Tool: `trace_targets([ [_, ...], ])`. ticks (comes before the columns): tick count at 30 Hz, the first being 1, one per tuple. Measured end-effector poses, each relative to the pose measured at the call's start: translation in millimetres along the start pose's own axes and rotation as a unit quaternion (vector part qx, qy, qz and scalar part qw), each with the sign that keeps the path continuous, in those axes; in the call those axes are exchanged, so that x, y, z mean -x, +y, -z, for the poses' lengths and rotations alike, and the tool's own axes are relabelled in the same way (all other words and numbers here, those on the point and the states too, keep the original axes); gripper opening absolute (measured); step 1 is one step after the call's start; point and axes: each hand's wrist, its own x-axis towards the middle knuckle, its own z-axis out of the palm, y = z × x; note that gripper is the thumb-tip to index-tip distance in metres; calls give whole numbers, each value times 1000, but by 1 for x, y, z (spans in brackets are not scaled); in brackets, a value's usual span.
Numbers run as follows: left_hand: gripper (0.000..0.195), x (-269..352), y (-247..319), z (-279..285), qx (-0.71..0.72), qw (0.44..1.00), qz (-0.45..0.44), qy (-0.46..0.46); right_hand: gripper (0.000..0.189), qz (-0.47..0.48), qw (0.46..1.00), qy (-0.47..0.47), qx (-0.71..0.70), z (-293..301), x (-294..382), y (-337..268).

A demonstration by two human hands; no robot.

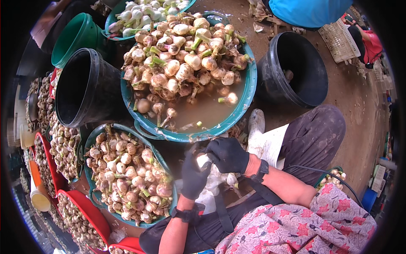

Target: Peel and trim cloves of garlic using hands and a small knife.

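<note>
My left hand [195, 176], in a dark glove, grips a pale garlic bulb [202, 159] from the left, its thumb against the bulb. My right hand [229, 155], gloved too, has its fingers closed on the bulb's upper right side and partly hides it. Just below them, several white garlic bulbs [219, 181] lie between my legs. Beyond my hands stands a wide teal tub [250, 92] of muddy water, with a tall heap of soiled, short-stemmed garlic [184, 60]. To the left, a smaller teal tub [94, 203] is full of brownish garlic bulbs [133, 177].
Black buckets stand on the left [108, 89] and right [268, 73] of the big tub. A green bucket [71, 39] and a basin of whiter garlic [142, 16] are behind. Red basins [85, 209] line the left. Another person's blue garment [311, 11] shows at the top.
</note>
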Motion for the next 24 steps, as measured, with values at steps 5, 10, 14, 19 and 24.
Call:
trace_targets([
  [5, 75, 2, 9, -1, -122, 990, -65, -38, 5, -181, 975, -44, -123, -5, 6, 6],
  [10, 87, -7, 4, 2, -91, 991, -90, -34, 10, -251, 907, -25, -337, -2, 6, 7],
  [14, 63, -7, -4, -3, -144, 988, -22, 48, 11, -212, 962, 15, -169, -2, 3, -1],
  [19, 35, -7, -7, -11, -203, 977, -38, 62, 11, -224, 966, 37, -122, -18, 15, 11],
  [24, 62, -4, 4, -9, -289, 941, -175, 12, 9, -308, 937, -9, -165, -23, 13, 23],
])
